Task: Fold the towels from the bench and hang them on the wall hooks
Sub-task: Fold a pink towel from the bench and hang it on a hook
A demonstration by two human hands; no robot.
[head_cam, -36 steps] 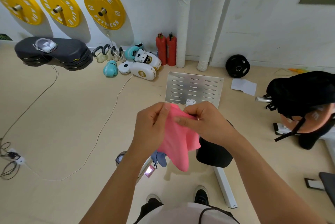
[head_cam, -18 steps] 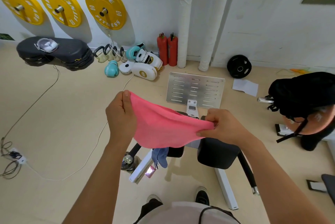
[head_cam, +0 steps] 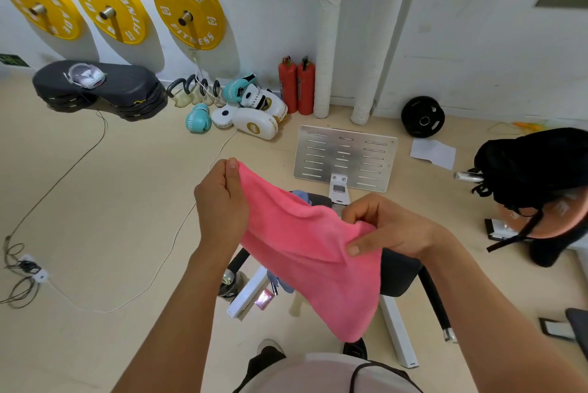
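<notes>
Gym floor | pink towel (head_cam: 305, 252) stretched between pinching left hand (head_cam: 221, 201), right hand (head_cam: 391, 227)

Most of the black bench (head_cam: 399, 271) and a blue cloth (head_cam: 302, 195) behind the pink towel (head_cam: 305, 252).

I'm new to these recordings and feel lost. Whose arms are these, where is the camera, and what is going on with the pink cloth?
No machine here: a person wears a wide-angle camera on the head, looking forward and down, so the arms are their own. The left hand pinches one upper corner of the pink towel; the right hand has its grip on the other end, and the rest hangs down. Below is the bench, with a bit of blue cloth peeking behind the towel. On the floor by the wall lie boxing gloves and two red extinguishers; yellow weight plates hang above.
</notes>
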